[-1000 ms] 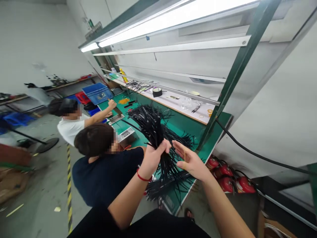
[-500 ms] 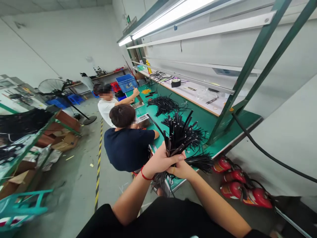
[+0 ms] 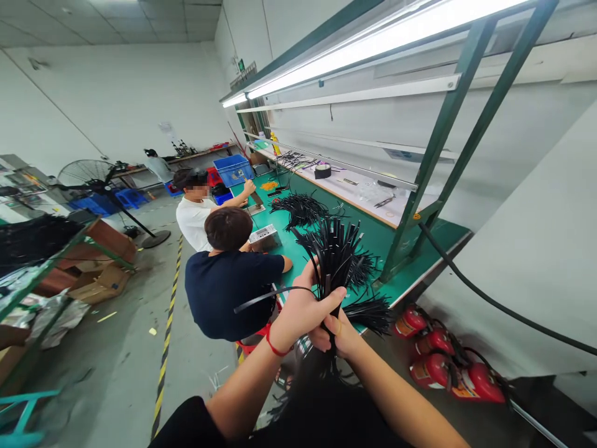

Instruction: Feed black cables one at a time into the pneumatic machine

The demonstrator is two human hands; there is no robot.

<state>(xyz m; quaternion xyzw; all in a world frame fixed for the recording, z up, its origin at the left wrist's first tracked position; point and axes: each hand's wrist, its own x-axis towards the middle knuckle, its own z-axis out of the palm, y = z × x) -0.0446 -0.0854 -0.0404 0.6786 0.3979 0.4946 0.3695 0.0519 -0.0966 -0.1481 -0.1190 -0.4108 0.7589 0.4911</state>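
Note:
Both hands hold a thick bundle of black strips (image 3: 336, 249), thin and flat like cut cable or tubing. My left hand (image 3: 303, 311), with a red cord at the wrist, wraps round the bundle's middle, thumb across the front. Just below, my right hand (image 3: 342, 336) grips the same bundle, its fingers partly hidden. The upper ends fan out above my hands; the lower ends hang toward my lap. One loose strip (image 3: 261, 297) juts out to the left. More black strips (image 3: 303, 208) lie in piles on the green table (image 3: 321, 186), and another pile (image 3: 370, 313) rests at its near corner.
Two seated people (image 3: 228, 280) work along the table's left side, close to my left arm. Red fire extinguishers (image 3: 429, 370) stand on the floor at right. A green shelf post (image 3: 433, 143) rises from the table. A black tape roll (image 3: 323, 171) sits on the shelf.
The bundle has turned more upright, its top ends now more even. A loose strip that pointed up and left now sticks out lower to the left. My view has shifted slightly right.

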